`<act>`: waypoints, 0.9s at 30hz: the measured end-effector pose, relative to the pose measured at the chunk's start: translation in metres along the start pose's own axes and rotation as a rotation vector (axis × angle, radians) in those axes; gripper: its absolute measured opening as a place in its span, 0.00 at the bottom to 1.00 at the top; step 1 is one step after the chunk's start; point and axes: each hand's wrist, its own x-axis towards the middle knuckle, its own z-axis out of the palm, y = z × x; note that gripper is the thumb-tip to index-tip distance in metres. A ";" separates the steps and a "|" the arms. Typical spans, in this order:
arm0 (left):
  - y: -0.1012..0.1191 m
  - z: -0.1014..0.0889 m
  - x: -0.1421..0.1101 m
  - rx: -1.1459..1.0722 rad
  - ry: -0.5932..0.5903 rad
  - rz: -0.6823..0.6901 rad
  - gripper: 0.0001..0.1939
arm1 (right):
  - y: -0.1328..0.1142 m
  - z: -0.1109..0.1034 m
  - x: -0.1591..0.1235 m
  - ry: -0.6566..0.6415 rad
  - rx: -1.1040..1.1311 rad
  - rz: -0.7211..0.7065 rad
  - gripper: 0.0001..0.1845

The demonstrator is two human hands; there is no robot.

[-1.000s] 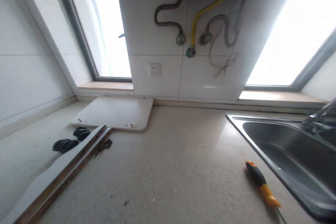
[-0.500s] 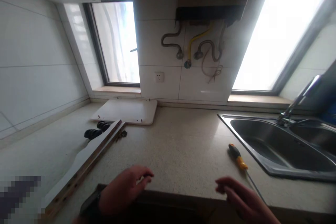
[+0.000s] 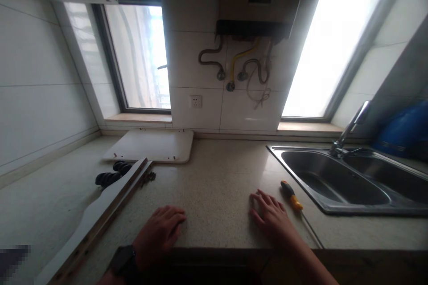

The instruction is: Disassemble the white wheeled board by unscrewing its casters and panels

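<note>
My left hand lies flat on the speckled countertop near its front edge, fingers loosely spread, a dark watch on the wrist. My right hand also rests flat on the counter, fingers spread, holding nothing. A screwdriver with a black and orange handle lies just right of my right hand, its shaft running toward the front edge. Neither hand touches it.
A steel sink with a tap fills the right side. At the left lie a long white board strip, a white panel, black round parts and small screws. Hoses hang on the tiled wall.
The view has pulled back and lifted. Both hands came into view and have settled flat on the counter; the right hand moved forward beside the screwdriver.
</note>
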 end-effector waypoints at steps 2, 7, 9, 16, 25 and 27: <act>0.001 0.001 0.000 -0.002 0.016 -0.003 0.16 | 0.000 -0.003 0.000 0.000 0.009 0.005 0.30; -0.002 0.004 0.000 0.009 0.029 -0.007 0.17 | 0.001 -0.002 0.000 0.006 0.031 -0.001 0.29; -0.002 0.005 0.000 0.012 0.027 -0.004 0.17 | 0.002 -0.001 0.000 0.011 0.031 -0.004 0.29; -0.001 0.004 -0.001 0.015 0.028 -0.006 0.17 | 0.005 0.002 0.000 0.031 0.042 -0.021 0.28; 0.002 0.005 -0.002 0.013 0.034 -0.025 0.16 | 0.013 0.007 -0.006 0.057 0.067 -0.069 0.31; 0.002 0.005 -0.002 0.012 0.040 -0.028 0.16 | 0.016 0.008 -0.006 0.071 0.069 -0.065 0.32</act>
